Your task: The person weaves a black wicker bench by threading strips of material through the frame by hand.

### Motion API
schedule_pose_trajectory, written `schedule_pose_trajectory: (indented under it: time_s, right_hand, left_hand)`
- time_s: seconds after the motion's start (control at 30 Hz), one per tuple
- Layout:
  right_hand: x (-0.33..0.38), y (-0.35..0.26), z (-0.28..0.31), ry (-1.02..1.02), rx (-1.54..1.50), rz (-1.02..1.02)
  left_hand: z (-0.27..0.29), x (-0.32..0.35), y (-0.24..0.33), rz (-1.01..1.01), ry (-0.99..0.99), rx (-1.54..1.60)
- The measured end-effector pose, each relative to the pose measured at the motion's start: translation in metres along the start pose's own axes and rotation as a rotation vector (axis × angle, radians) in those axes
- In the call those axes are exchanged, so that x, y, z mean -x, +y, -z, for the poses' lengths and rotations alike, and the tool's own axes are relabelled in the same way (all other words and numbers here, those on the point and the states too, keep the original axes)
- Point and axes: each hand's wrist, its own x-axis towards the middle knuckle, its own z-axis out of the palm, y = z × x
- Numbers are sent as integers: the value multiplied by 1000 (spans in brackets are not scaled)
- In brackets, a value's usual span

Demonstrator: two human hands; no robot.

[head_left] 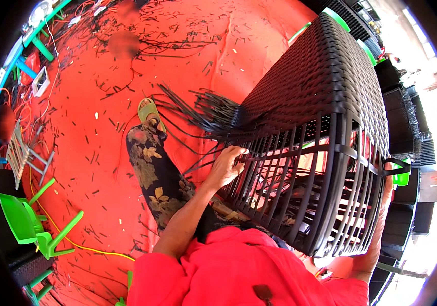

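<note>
A large black woven basket (300,76) of flat plastic strips stands tilted against my legs. Its far part is tightly woven; nearer me, bare slats (310,199) show gaps between them. A single black strip (300,151) crosses the slats and bends round the corner. My left hand (227,167) is closed at the left side of the slats, its curled fingers on that strip. Along the basket's right side reaches my right hand (387,184), its fingers mostly hidden beside a strip loop (401,167). Loose strip ends (203,109) fan out left of the basket.
Black offcuts lie scattered over the red floor sheet (177,66). At the left are a green plastic chair (19,219), a folding wooden stool (19,153) and a yellow cable (85,248). Dark woven pieces (399,117) are stacked at the right. My sandalled foot (149,112) rests ahead.
</note>
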Motion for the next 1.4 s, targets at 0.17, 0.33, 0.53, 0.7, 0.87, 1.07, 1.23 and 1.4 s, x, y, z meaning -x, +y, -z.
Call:
schedule_pose_trajectory:
  time_s: [0.17,0.33,0.53,0.7,0.87,1.07,1.23,1.4]
  right_hand:
    - [9,-8,-6,61,-44,-32]
    - [3,-5,-9,24,-87,-46]
    - [-13,7,1,-123,-262,-97]
    - [0,-4,-10,-56,-238,-238]
    - [-1,-12,-34,18,-271,-403]
    - [5,-11,-41,3,14,-293]
    - [2,-10,-36,13,42,-338]
    - [4,-9,-37,-137,-84,-297]
  left_hand:
    - [6,-10,-11,612,-211,662]
    - [15,-6,-39,271,-306,309]
    - [9,-7,-23,153,-65,-293]
    - [3,-24,-13,-291,-83,-658]
    - [69,-56,-71,29,-388,-1125]
    - [42,-29,-179,572,-483,-1079]
    - [30,-2,-187,711,-577,-914]
    - [75,-61,-79,656,-177,-252]
